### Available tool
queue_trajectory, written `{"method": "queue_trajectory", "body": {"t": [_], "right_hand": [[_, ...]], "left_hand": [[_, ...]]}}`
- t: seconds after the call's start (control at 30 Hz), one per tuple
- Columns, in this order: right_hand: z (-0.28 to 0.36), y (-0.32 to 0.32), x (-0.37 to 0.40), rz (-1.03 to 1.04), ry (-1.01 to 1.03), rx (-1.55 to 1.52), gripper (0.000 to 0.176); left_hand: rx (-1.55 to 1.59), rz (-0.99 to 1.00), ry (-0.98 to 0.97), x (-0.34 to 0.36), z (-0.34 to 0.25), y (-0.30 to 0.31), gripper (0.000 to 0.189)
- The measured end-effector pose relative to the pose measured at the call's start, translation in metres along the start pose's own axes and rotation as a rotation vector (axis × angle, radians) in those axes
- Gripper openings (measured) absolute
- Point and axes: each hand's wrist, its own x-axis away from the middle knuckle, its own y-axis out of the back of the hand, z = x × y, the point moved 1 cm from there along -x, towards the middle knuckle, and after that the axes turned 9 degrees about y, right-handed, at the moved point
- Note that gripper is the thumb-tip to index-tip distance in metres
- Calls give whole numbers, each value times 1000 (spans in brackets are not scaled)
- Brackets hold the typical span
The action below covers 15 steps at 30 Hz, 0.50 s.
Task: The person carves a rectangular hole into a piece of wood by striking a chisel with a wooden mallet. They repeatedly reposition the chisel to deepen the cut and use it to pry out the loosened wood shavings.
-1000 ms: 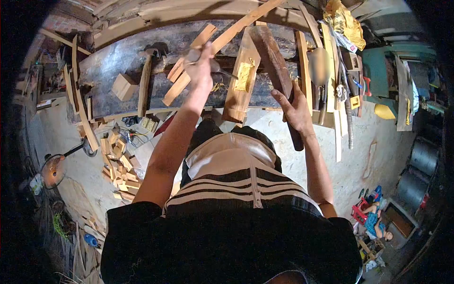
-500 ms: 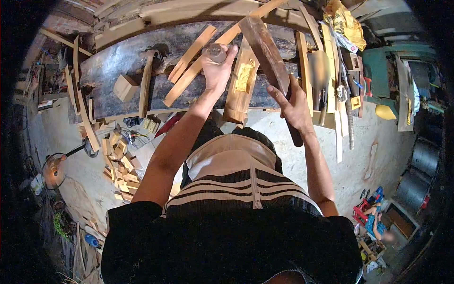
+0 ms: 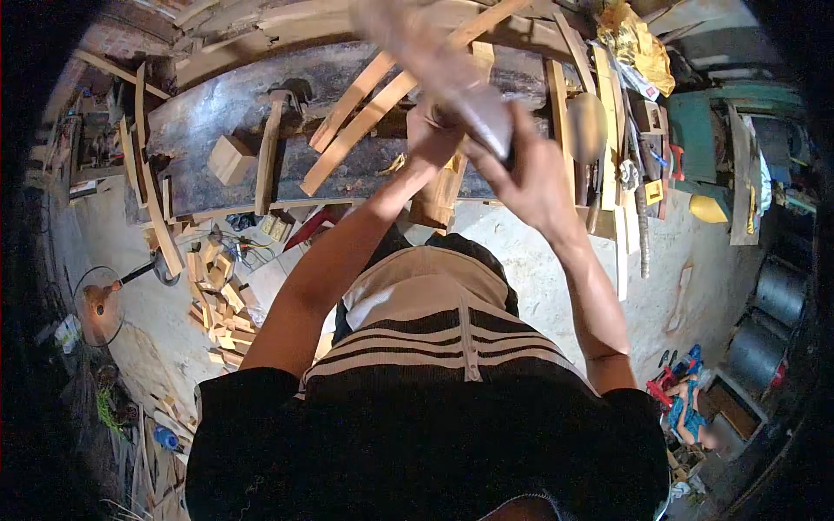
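Observation:
My right hand (image 3: 540,184) is wrapped around one end of a thick dark wooden bar (image 3: 432,62), blurred by motion and slanting up to the left. Beneath it, my left hand (image 3: 426,143) is closed on an upright chisel with a round handle end. The bar overlaps that handle in this view, and the chisel's blade is hidden. Below both hands lies a squared wooden piece (image 3: 432,207) with its near end at the bench edge. Pale shavings (image 3: 395,163) lie just left of my left hand.
On the dark bench (image 3: 195,178) are a wooden block (image 3: 231,160), a hammer (image 3: 271,148) and long strips (image 3: 358,130). More strips and tools lie at the right. Offcuts (image 3: 228,300) and a fan (image 3: 100,306) are on the left; a person (image 3: 686,417) sits at lower right.
The dark bar has swung up and left, now crossing over my left hand. My right hand moved slightly left; my left hand shifted right and nearer, over the wooden piece.

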Motion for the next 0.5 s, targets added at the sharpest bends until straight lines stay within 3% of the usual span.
{"method": "queue_trajectory", "body": {"t": [0.03,0.07,0.1,0.13,0.17,0.2,0.3,0.33,0.37,0.47,0.5], "right_hand": [[-11,-6,-4,108,12,187,65],[-13,-3,-2,103,-11,159,64],[-13,1,-3,102,-26,130,64],[-9,1,-2,108,-24,126,64],[-5,3,0,-34,31,23,60],[0,6,2,-179,86,-81,56],[-4,-9,1,-264,137,-138,53],[0,-3,-1,21,-71,34,58],[-14,-12,1,14,-7,127,59],[-32,-18,1,72,-91,19,62],[-37,-23,5,6,-88,-83,64]], "left_hand": [[178,64,71,3,-1,-2,28],[597,94,213,2,-2,-5,24],[598,93,204,-2,-4,-5,24],[275,25,89,-1,-7,-3,22],[-47,-40,-20,1,-9,-3,21],[-76,-64,-14,0,-7,-3,19],[-54,2,-1,1,-6,0,21],[-94,6,29,1,-8,0,19],[-135,11,56,1,-10,1,18],[-116,-18,179,-2,-26,15,10],[-108,-54,75,-5,-30,19,6]]}}
